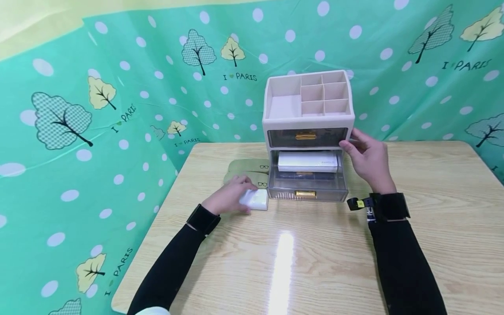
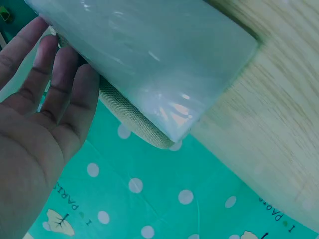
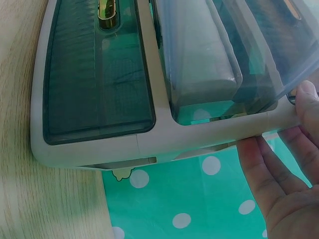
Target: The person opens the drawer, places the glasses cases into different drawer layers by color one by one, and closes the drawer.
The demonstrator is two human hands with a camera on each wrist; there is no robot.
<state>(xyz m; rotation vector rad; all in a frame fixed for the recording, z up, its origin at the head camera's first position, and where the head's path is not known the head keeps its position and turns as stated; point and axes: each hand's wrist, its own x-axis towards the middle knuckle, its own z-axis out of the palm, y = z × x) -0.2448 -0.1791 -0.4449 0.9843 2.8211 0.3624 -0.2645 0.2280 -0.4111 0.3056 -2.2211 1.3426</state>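
Note:
My left hand point(image 1: 230, 197) is at a white packet point(image 1: 257, 199) on the table, left of a drawer organizer point(image 1: 309, 122). In the left wrist view, its fairly straight fingers point(image 2: 79, 94) lie along one edge of the shiny, plastic-wrapped packet point(image 2: 164, 55); the thumb is outside that view. My right hand point(image 1: 372, 162) grips the organizer's right side, thumb point(image 3: 306, 97) at the front edge and fingers along the side. A see-through drawer point(image 1: 287, 194) with a gold handle is pulled out, and a white box point(image 1: 307, 161) lies inside it.
Two green pouches with glasses prints, a rear one point(image 1: 246, 165) and a front one point(image 1: 240, 176), lie behind the packet. The organizer's top has divided compartments point(image 1: 313, 92). A closed upper drawer point(image 1: 283, 138) sits above the pulled-out one. A polka-dot cloth point(image 1: 220, 113) hangs behind the wooden table point(image 1: 334, 262).

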